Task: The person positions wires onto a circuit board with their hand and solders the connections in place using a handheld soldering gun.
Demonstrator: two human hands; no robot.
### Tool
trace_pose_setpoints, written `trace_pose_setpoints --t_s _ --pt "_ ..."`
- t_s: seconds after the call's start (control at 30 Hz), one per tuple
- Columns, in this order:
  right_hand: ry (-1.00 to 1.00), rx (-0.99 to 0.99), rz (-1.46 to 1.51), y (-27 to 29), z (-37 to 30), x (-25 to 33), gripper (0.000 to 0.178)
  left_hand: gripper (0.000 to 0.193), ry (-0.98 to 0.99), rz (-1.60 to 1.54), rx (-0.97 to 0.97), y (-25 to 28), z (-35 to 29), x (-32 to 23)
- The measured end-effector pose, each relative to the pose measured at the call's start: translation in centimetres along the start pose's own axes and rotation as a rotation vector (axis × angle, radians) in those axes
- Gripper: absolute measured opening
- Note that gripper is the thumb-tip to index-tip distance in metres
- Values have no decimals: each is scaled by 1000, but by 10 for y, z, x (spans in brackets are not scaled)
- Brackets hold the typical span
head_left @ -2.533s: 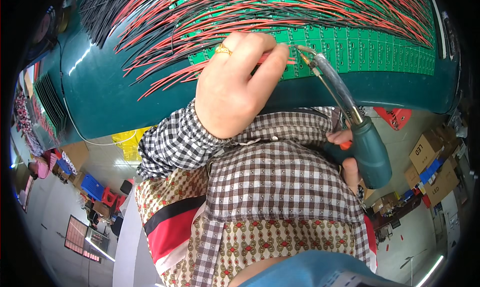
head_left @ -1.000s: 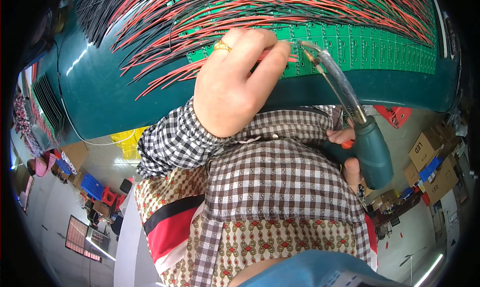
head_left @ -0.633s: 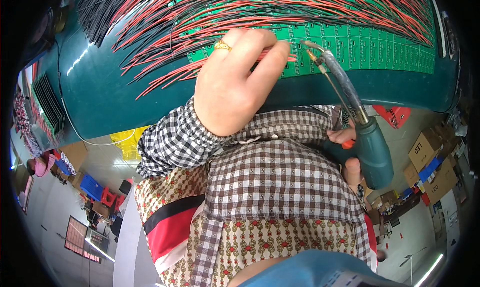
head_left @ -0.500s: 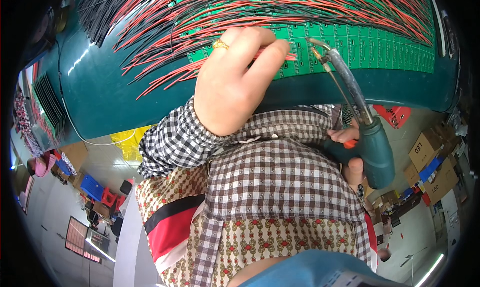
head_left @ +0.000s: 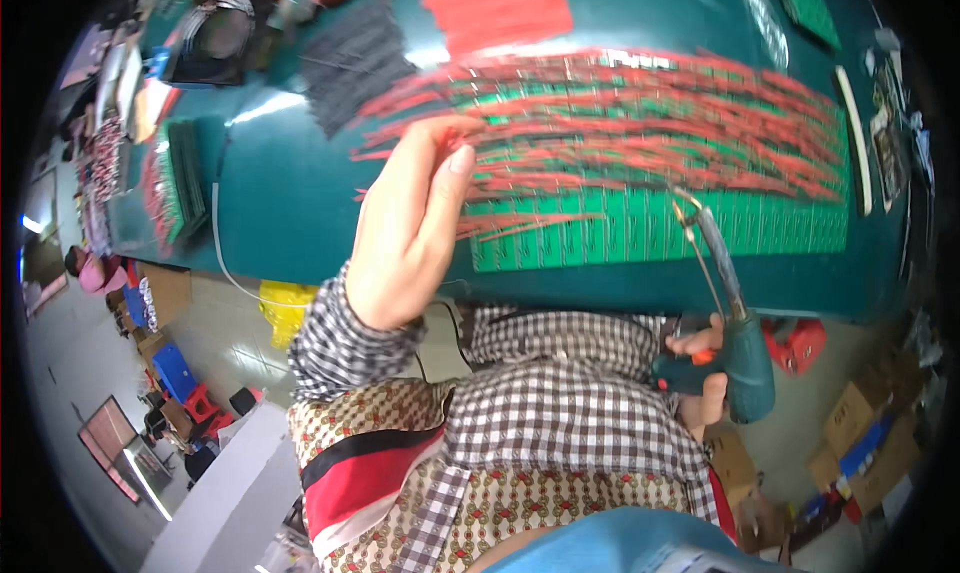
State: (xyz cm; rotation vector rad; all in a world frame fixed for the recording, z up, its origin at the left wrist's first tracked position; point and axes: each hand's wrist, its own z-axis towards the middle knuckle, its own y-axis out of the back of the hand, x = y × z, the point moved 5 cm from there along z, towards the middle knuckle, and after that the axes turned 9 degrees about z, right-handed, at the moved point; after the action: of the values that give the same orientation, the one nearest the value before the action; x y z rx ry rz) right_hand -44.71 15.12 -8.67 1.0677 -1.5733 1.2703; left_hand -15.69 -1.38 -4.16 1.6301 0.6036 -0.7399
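My left hand (head_left: 412, 218) hovers by the left ends of the red and black wires (head_left: 640, 123), its thumb and index finger bent with a gap between them. Motion blur softens the fingertips, and I make out nothing held in them. My right hand (head_left: 708, 398) is wrapped around the green handle of a soldering gun (head_left: 750, 368), partly hidden behind it. The gun's tip and thin feed tube point up at the green circuit boards (head_left: 640, 235), close to the front wire row. A few red wires (head_left: 530, 223) lie across the boards' near left part.
Beyond the boards lie bundles of black wires (head_left: 355, 58) and red wires (head_left: 495, 11). A stack of green boards (head_left: 180, 183) stands at the table's left. A pale strip (head_left: 853, 138) lies right of the boards. A white cable (head_left: 218, 238) hangs over the table's front edge.
The view has shifted, showing more of the far table. My left hand has let go of the short red wires, which now lie on the boards, and has moved left. My right hand still holds the soldering gun.
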Motion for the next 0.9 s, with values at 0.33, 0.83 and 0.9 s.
trace_pose_setpoints --t_s 0.33,0.83,0.9 --pt "-1 -77 102 5 -16 -23 77 8 -831 854 141 -41 141 -23" --pt "-42 -138 120 32 -8 -14 90 16 -827 504 -93 -58 148 -59" --pt "-49 -154 95 31 -6 -12 90 21 -767 336 -108 -50 152 -61"
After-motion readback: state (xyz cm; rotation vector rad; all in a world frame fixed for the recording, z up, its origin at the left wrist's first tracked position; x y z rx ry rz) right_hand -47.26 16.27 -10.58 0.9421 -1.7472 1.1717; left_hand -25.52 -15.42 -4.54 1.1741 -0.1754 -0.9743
